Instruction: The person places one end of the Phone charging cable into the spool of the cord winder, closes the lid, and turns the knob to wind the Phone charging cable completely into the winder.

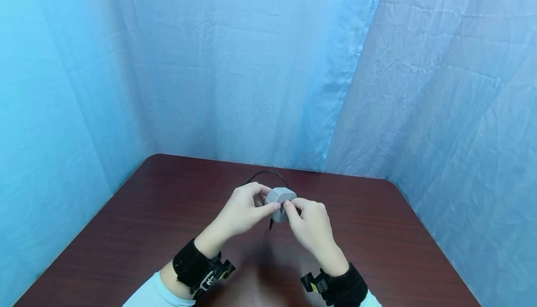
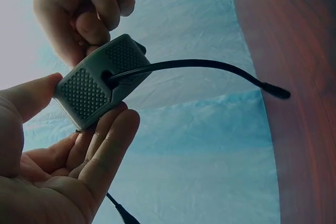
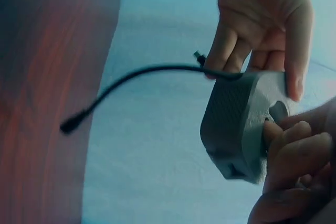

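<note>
A grey, many-sided cable winder (image 1: 278,194) is held up above the table. My left hand (image 1: 242,210) holds it by its edges, thumb on one side and fingers on the other. My right hand (image 1: 311,224) has its thumb and fingertips pinched at a dark part in the middle of the winder's face, mostly hidden by them. A black cable (image 2: 199,63) comes out of a hole in the textured side (image 2: 84,94) and curves away to a thicker end. Another cable end (image 2: 125,213) hangs below, and a small plug (image 3: 199,57) shows beside the left fingers.
A dark reddish-brown table (image 1: 168,195) lies under both hands. Light blue cloth (image 1: 235,74) hangs behind and along the sides of it. Each wrist wears a black strap (image 1: 193,262) with a small camera.
</note>
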Available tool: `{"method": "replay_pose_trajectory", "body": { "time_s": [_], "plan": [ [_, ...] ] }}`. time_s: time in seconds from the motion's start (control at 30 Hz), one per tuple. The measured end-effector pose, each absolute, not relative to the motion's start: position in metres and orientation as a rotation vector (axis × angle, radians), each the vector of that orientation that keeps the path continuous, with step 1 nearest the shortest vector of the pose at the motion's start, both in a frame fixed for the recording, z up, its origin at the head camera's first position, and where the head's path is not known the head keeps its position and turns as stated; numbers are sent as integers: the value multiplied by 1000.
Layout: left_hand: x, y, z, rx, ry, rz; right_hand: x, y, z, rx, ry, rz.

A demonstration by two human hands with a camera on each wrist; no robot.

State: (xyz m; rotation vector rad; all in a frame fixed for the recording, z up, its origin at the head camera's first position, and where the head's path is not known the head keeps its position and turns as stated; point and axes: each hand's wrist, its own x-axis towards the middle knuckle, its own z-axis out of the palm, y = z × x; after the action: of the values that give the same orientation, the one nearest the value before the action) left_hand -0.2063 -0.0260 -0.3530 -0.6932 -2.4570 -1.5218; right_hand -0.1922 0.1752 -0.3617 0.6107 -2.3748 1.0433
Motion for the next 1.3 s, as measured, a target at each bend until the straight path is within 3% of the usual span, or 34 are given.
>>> {"method": "replay_pose_trajectory", "body": {
  "time_s": [0.4, 1.03, 1.3],
  "plan": [
    [-207, -23, -355, -701, -2415, -1501, -195, 172, -360, 339, -2335, 1751],
    [-213, -30, -355, -615, -2477, -1522, -200, 181, -357, 412, -2344, 1601],
    [-221, -37, -353, -539, -2501, -1535, -204, 207, -342, 660, -2181, 1365]
  ]
}}
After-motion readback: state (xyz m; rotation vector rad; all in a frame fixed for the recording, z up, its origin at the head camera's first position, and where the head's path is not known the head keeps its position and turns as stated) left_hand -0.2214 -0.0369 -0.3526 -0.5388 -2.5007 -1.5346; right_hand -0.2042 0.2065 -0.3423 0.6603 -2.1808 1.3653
